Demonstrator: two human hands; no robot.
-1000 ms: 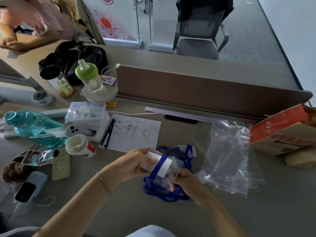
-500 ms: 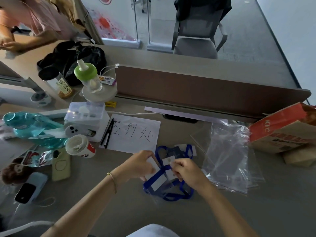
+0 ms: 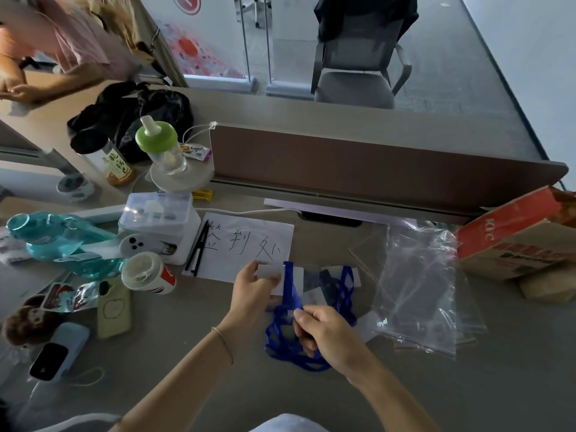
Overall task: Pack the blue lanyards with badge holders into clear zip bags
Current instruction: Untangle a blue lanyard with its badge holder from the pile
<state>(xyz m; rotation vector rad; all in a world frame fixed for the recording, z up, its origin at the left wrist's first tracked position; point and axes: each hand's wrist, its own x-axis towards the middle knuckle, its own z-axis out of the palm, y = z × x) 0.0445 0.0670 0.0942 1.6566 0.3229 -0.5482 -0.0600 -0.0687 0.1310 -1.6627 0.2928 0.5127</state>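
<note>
A pile of blue lanyards (image 3: 280,341) with badge holders lies on the desk in front of me. My left hand (image 3: 254,289) pinches one white badge holder (image 3: 290,277) at its left end, lifted just above the pile. From it a blue strap (image 3: 291,286) runs down to my right hand (image 3: 324,330), which pinches the strap between thumb and fingers. More badge holders (image 3: 324,280) and lanyard loops lie behind. A stack of clear zip bags (image 3: 417,288) lies flat to the right of both hands.
A paper sign with handwriting (image 3: 249,241) and black pens (image 3: 198,244) lie behind my left hand. A paper cup (image 3: 146,272), teal bottle (image 3: 62,241), clear box (image 3: 159,213) and phone case (image 3: 113,308) crowd the left. A KFC paper bag (image 3: 517,241) lies far right. A brown divider (image 3: 358,163) bounds the desk's back.
My left hand has lifted the badge holder up and back, while my right hand moved down toward me along the blue strap, stretching it out between the two hands.
</note>
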